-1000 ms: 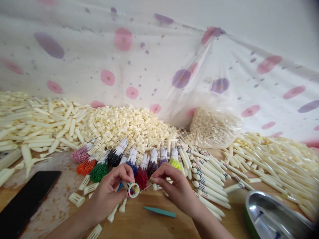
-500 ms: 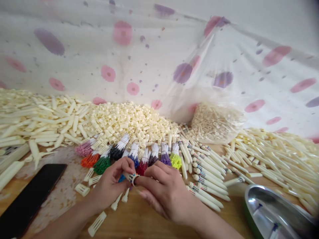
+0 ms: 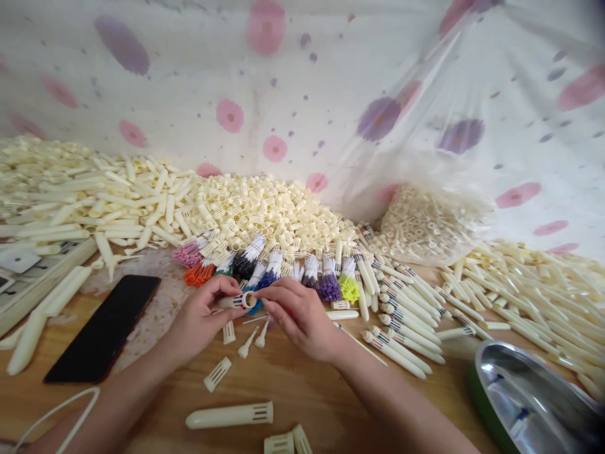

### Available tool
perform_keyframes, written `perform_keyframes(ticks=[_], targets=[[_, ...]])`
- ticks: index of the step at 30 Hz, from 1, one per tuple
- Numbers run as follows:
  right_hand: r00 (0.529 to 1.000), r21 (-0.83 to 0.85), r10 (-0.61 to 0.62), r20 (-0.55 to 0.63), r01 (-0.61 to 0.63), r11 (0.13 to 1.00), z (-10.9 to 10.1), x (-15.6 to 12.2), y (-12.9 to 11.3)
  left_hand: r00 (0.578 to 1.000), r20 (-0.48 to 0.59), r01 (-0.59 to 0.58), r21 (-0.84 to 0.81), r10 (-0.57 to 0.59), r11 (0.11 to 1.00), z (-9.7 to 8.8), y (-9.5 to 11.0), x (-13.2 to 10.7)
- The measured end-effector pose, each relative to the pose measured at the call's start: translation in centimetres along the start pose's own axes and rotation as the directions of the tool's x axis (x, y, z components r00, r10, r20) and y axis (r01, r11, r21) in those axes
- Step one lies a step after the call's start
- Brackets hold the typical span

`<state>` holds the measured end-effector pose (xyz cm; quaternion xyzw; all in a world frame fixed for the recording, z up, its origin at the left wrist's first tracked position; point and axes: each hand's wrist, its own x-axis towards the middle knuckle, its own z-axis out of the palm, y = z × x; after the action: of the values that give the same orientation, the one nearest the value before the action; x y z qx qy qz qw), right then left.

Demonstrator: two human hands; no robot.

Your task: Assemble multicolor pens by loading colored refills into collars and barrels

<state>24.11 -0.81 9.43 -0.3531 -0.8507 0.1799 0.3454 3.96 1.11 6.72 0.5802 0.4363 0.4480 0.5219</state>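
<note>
My left hand (image 3: 205, 315) is closed around a short cream slotted pen sleeve (image 3: 235, 301), its open end facing right, with coloured sliders in the slots. My right hand (image 3: 305, 318) is just right of that opening, fingertips pinched together; what they hold, if anything, is too small to make out. Behind the hands lie bundles of coloured pen sliders, among them a purple bundle (image 3: 329, 287), a yellow bundle (image 3: 348, 280) and an orange bundle (image 3: 198, 274). Below the hands are a loose slotted sleeve (image 3: 217, 374), small cream plungers (image 3: 247, 343) and a pen barrel (image 3: 229, 416).
A heap of slotted sleeves (image 3: 274, 214) stands behind the bundles. Assembled multicolour pens (image 3: 406, 334) lie at right, beside a metal-lined tray (image 3: 529, 403). A clear bag of small parts (image 3: 430, 221) sits behind. On the left are a black phone (image 3: 104, 328) and a white cable (image 3: 78, 400).
The view has tilted down, showing more of the near table. My right fingers have drawn back from the sleeve's open end, while my left hand keeps hold of the sleeve.
</note>
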Motion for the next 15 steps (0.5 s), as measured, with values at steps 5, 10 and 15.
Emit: perform_keyframes(ticks=[5, 10, 15], targets=[[0.969, -0.130, 0.000, 0.248, 0.033, 0.991, 1.3, -2.1, 1.5, 1.000, -0.018, 0.008, -0.037, -0.008, 0.999, -1.4, -1.2, -0.5], [0.920, -0.265, 0.025, 0.390, 0.087, 0.960, 3.3, -3.0, 1.5, 0.999, -0.048, 0.015, -0.130, -0.021, 0.991, -2.5, -2.5, -1.0], [0.931, -0.236, -0.002, 0.364, 0.095, 0.967, 4.8, -1.7, 0.8, 0.989, -0.144, -0.014, -0.239, -0.021, 0.971, -4.0, -2.3, -1.3]])
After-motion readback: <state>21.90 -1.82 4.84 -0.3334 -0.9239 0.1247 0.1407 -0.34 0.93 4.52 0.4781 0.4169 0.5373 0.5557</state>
